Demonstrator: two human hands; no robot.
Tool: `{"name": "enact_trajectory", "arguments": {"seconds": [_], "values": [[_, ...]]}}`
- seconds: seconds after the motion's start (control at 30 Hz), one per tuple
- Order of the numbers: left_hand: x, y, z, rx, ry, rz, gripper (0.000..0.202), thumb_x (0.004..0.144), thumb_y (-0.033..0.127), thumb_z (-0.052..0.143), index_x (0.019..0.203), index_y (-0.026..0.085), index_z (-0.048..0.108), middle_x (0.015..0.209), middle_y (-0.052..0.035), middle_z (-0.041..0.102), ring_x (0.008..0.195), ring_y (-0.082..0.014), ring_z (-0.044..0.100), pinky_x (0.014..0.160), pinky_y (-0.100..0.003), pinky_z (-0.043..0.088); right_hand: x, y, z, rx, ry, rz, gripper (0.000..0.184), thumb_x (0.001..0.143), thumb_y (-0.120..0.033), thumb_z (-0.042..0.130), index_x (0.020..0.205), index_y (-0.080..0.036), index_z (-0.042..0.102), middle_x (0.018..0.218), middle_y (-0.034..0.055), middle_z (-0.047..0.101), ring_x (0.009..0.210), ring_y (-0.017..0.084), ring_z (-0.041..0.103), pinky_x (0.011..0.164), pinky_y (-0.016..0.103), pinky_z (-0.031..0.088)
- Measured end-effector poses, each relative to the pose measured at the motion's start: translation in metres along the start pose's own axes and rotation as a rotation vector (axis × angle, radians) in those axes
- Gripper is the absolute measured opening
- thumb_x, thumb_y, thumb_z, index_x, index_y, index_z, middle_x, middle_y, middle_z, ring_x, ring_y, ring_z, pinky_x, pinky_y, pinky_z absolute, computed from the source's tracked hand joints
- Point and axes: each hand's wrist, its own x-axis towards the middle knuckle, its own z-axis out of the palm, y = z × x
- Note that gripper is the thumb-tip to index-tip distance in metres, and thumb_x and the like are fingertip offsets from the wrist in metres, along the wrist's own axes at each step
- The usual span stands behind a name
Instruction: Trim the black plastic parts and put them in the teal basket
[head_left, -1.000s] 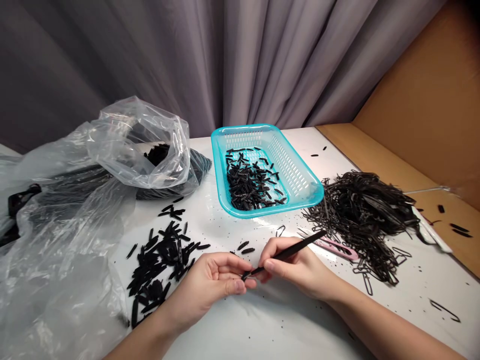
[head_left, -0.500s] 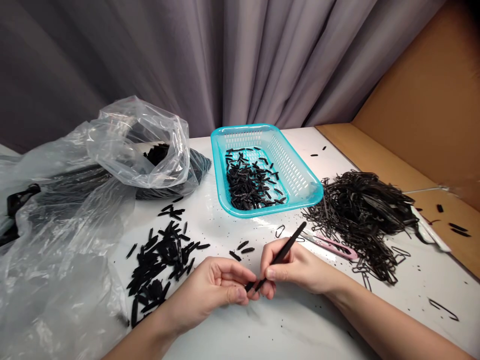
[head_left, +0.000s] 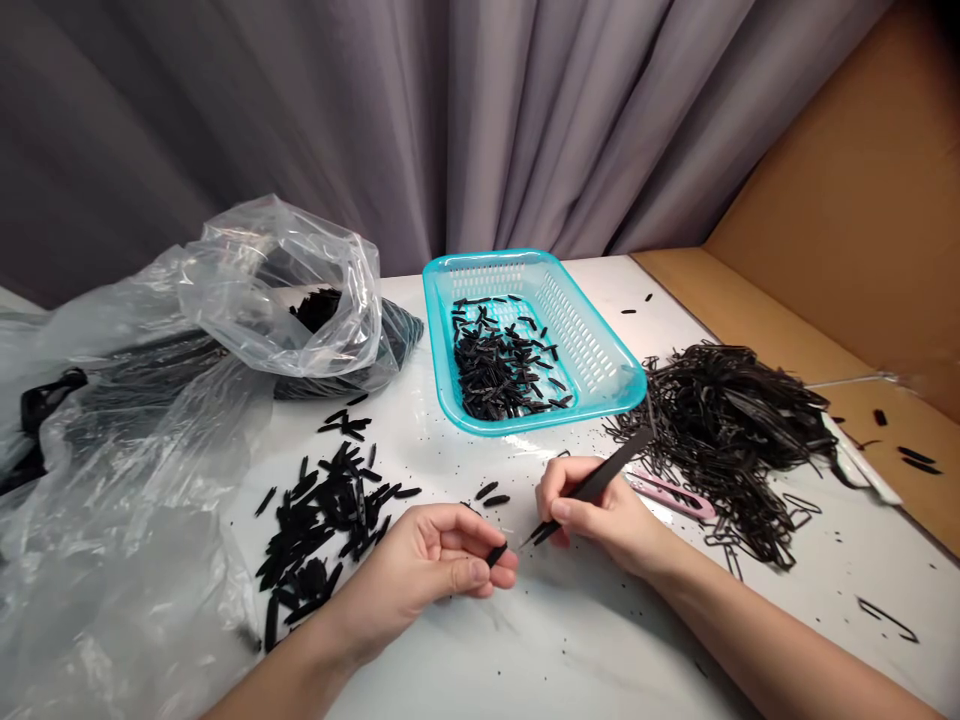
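My left hand [head_left: 450,562] pinches a small black strip-like piece [head_left: 496,554] between thumb and fingers. What the piece is made of, I cannot make out. My right hand [head_left: 592,510] grips a pair of black tweezers [head_left: 604,478], their metal tips pointing down and left, a short gap away from the piece. Beyond the hands, two similar black pieces lie loose on the table. A pile of such pieces [head_left: 330,505] spreads out left of my left hand.
A blue plastic basket [head_left: 637,392] with many black pieces stands behind the hands. To the right lie a heap of thin black loops [head_left: 739,420] and a pink-handled tool [head_left: 675,496]. A clear plastic bag [head_left: 142,520] covers the left side. Cardboard [head_left: 862,230] stands at the right.
My right hand has moved right and slightly up with the tweezers, away from my left hand. The tweezer tips have parted from the black piece, which stays in my left fingers.
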Motion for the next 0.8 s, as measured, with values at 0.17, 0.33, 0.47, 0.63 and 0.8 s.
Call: {"name": "enact_trajectory", "arguments": {"seconds": [0.17,0.33,0.47,0.63,0.8], "values": [[0.001,-0.002,0.0,-0.019,0.016,0.038,0.016,0.07,0.013,0.072,0.084,0.014,0.064,0.083,-0.0044,0.071,0.076,-0.0144,0.068,0.062,-0.017,0.049,-0.003,-0.007,0.007,-0.238,-0.064,-0.097,0.012,0.078,-0.023,0.061,0.074,-0.012,0.058,0.064,0.0031,0.059,0.058,0.011,0.055,0.053,0.021,0.042],[0.001,-0.002,0.0,-0.015,0.035,0.037,0.017,0.068,0.011,0.072,0.083,0.014,0.064,0.08,-0.0036,0.071,0.075,-0.0144,0.067,0.062,-0.018,0.048,-0.005,-0.006,0.009,-0.37,-0.067,-0.136,0.011,0.079,-0.024,0.059,0.075,-0.013,0.058,0.066,0.0038,0.059,0.06,0.012,0.054,0.053,0.022,0.04],[0.002,0.0,0.001,-0.007,0.042,0.023,0.017,0.067,0.009,0.072,0.081,0.014,0.064,0.078,-0.0031,0.072,0.073,-0.0133,0.067,0.064,-0.018,0.048,-0.005,-0.006,0.009,-0.41,-0.071,-0.133,0.011,0.08,-0.025,0.058,0.076,-0.014,0.058,0.067,0.0035,0.06,0.06,0.012,0.053,0.052,0.022,0.04],[0.001,-0.001,0.001,-0.001,0.042,0.014,0.017,0.068,0.008,0.071,0.082,0.014,0.064,0.078,-0.0029,0.072,0.074,-0.0128,0.067,0.065,-0.018,0.048,-0.005,-0.008,0.011,-0.438,-0.066,-0.136,0.01,0.08,-0.023,0.058,0.075,-0.014,0.059,0.067,0.004,0.061,0.06,0.012,0.054,0.052,0.022,0.039],[0.001,-0.001,0.001,0.007,0.038,0.024,0.018,0.068,0.007,0.07,0.083,0.014,0.063,0.079,-0.003,0.072,0.074,-0.0123,0.067,0.065,-0.018,0.047,-0.004,-0.007,0.012,-0.435,-0.072,-0.14,0.01,0.079,-0.022,0.058,0.074,-0.013,0.059,0.066,0.0042,0.061,0.059,0.012,0.055,0.052,0.022,0.04]]}}
